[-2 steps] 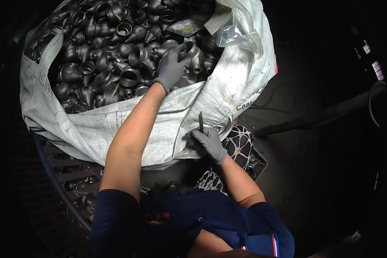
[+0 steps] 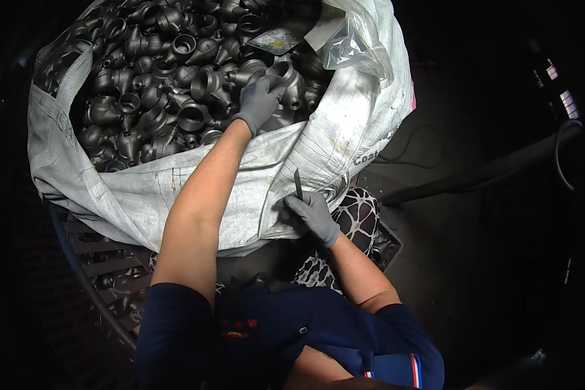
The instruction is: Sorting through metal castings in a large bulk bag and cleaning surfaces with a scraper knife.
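My left hand (image 2: 260, 103), in a grey glove, reaches over the near edge of a large white woven sack (image 2: 240, 156). Its fingers curl against a dark metal pipe fitting (image 2: 292, 84) among many similar ones; the fingertips are partly hidden. Lower down to the right, my gloved right hand (image 2: 315, 218) is closed around a thin, dark, flat-bladed tool (image 2: 298, 183) whose narrow end points up. That hand is close to the sack's outer side, and the rest of the tool is hidden in the fist.
A clear plastic bag (image 2: 352, 45) hangs at the sack's right rim, near a flat printed piece (image 2: 274, 41) lying on the fittings. Left and below, a slatted container (image 2: 101, 266) holds more fittings. A thick dark hose or pipe (image 2: 474, 175) crosses at the right.
The whole view has shifted slightly. My left fingers have drawn in a little at the fitting; my right hand keeps its hold on the tool.
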Motion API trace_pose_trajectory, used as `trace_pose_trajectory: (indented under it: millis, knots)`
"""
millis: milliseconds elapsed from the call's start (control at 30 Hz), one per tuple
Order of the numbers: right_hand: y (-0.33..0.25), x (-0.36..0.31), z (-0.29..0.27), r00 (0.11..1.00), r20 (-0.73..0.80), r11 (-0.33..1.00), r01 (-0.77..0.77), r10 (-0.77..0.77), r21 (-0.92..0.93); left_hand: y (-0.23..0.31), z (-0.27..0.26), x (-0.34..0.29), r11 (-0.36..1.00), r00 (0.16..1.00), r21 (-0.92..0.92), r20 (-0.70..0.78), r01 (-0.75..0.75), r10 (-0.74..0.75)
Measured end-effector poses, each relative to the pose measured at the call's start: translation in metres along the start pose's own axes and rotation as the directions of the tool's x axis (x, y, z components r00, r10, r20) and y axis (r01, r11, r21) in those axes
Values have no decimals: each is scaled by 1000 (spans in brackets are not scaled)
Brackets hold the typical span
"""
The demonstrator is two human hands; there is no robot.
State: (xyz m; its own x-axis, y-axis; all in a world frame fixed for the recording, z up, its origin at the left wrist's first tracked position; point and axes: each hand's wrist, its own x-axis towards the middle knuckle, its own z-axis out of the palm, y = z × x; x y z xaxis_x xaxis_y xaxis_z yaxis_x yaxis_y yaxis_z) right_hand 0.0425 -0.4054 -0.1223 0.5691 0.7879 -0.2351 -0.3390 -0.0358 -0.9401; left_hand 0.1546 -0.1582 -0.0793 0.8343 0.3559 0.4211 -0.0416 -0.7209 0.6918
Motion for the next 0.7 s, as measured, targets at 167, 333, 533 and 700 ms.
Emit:
trace_pose_trajectory:
  millis: [167,333,533,700]
  knots:
    - [-1,-7,0,999,-19,988,-26,29,155,17,-20,-27,1000,999,25,40,6,-7]
    - [3,-6,-1,995,-62,972,95,-83,214,75,-77,-78,951,950,118,-99,-285,297]
    - [-32,-15,36,929,-174,942,304,-326,-140,98,-116,-159,980,998,188,-12,-60,63]
    - [-43,-14,78,821,-197,836,482,-535,-263,103,-113,-211,935,969,329,-150,-136,194]
